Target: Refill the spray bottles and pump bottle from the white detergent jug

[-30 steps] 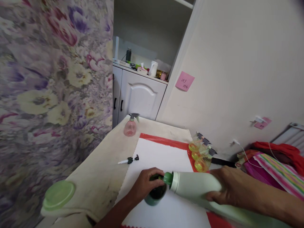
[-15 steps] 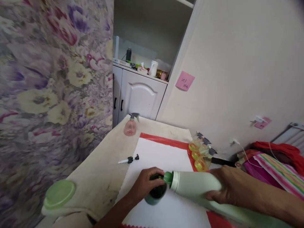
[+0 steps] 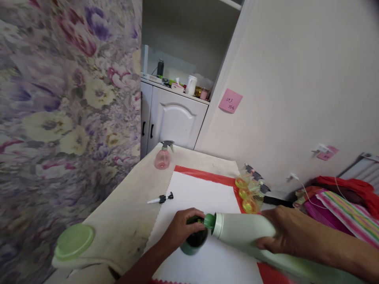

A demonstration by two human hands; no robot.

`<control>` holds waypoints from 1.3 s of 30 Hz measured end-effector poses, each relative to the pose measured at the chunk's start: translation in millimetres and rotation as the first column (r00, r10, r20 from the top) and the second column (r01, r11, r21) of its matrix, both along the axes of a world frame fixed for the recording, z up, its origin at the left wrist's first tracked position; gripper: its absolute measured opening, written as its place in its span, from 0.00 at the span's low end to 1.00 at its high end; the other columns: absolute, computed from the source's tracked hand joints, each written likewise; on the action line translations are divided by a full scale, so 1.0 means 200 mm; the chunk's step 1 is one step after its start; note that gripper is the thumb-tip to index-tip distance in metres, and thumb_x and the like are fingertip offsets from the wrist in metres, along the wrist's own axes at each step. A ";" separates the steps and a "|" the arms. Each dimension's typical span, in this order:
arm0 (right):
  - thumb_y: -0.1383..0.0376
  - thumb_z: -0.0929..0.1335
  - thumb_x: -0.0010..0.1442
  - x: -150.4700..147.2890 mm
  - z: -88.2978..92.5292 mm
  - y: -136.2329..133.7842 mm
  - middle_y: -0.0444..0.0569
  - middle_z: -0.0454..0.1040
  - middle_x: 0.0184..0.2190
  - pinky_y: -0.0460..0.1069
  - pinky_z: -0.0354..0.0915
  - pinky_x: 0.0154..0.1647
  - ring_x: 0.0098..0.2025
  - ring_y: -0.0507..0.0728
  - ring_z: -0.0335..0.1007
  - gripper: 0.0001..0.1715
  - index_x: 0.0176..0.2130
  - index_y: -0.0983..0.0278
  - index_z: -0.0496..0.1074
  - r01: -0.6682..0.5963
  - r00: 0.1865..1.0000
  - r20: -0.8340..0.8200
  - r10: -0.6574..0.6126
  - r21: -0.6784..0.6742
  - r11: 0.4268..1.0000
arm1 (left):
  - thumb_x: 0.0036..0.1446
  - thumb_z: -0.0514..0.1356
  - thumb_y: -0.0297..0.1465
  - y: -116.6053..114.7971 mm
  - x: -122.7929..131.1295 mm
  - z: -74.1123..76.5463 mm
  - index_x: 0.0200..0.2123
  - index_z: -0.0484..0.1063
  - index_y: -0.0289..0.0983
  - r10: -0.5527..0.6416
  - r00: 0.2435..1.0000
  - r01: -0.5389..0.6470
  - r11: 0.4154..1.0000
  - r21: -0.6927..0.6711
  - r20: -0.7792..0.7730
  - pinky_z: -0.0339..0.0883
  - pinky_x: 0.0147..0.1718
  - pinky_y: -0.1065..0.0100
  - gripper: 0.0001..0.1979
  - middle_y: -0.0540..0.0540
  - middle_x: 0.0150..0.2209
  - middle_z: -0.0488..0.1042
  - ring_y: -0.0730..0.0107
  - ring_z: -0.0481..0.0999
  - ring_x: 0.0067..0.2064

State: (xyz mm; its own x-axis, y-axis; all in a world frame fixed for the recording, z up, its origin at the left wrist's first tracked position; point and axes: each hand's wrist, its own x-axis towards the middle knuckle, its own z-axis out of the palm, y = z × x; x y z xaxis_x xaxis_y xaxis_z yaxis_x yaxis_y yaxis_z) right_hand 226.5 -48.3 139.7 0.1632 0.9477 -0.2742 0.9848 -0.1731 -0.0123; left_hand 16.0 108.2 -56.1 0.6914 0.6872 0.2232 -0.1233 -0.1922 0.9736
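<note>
My right hand point(image 3: 284, 230) is wrapped round a large pale green bottle point(image 3: 241, 232) that lies tipped on its side, its green spout over a small dark green cup point(image 3: 194, 240). My left hand point(image 3: 180, 228) grips that cup, which stands on a white sheet point(image 3: 201, 197) over a red mat point(image 3: 207, 176). Whether liquid runs from the spout I cannot make out.
Three yellow spray bottles point(image 3: 250, 189) stand at the mat's right edge. A pink spray bottle point(image 3: 162, 156) sits at the back of the beige table point(image 3: 127, 213), a loose pump nozzle point(image 3: 161, 199) lies left of the sheet, a green lid point(image 3: 74, 241) near left. A floral curtain hangs left.
</note>
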 end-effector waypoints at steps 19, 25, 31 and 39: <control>0.48 0.68 0.51 -0.04 0.06 0.00 0.55 0.78 0.32 0.49 0.61 0.28 0.31 0.61 0.73 0.22 0.34 0.64 0.74 0.045 0.999 -0.025 -0.046 -0.066 0.997 | 0.46 0.66 0.28 0.00 0.01 0.00 0.36 0.79 0.38 -0.001 1.000 0.001 1.000 -0.007 0.002 0.66 0.45 0.65 0.11 0.47 0.38 0.81 0.60 0.77 0.43; 0.47 0.68 0.52 -0.04 0.04 0.01 0.55 0.78 0.31 0.49 0.60 0.26 0.30 0.61 0.72 0.23 0.34 0.64 0.74 0.040 0.999 -0.021 -0.042 -0.062 0.997 | 0.46 0.65 0.27 0.00 0.01 0.01 0.37 0.79 0.38 -0.002 1.000 0.002 1.000 -0.017 0.002 0.66 0.45 0.65 0.11 0.46 0.38 0.82 0.60 0.77 0.43; 0.47 0.68 0.51 -0.03 0.04 0.01 0.54 0.78 0.32 0.50 0.60 0.27 0.31 0.62 0.72 0.22 0.34 0.62 0.74 0.054 0.999 0.008 -0.053 -0.060 0.997 | 0.46 0.66 0.28 -0.01 0.00 0.01 0.36 0.79 0.38 0.000 1.000 0.000 1.000 -0.022 -0.003 0.67 0.46 0.64 0.11 0.46 0.38 0.82 0.60 0.77 0.43; 0.45 0.68 0.51 -0.01 0.02 0.01 0.53 0.78 0.32 0.50 0.60 0.27 0.31 0.62 0.72 0.22 0.34 0.60 0.74 0.057 0.998 0.026 -0.055 -0.054 0.997 | 0.46 0.65 0.28 0.00 0.01 0.01 0.36 0.79 0.38 0.004 1.000 -0.004 1.000 -0.018 -0.007 0.66 0.46 0.64 0.11 0.46 0.38 0.82 0.60 0.77 0.43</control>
